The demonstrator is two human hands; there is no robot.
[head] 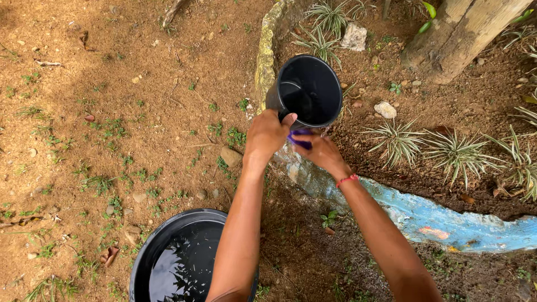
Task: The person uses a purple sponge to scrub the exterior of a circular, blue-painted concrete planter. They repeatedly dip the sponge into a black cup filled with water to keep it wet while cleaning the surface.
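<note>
From the head view, one black cup (pixel 309 92) was held tipped on its side over the painted garden border (pixel 425 215), mouth toward the person, likely so its inside could be reached. The left hand (pixel 267 134) had its grip clamped on the rim; the right hand (pixel 320 151) pinched one purple cloth (pixel 300 138) beneath. One black water bucket (pixel 179 257) stood near, left.
</note>
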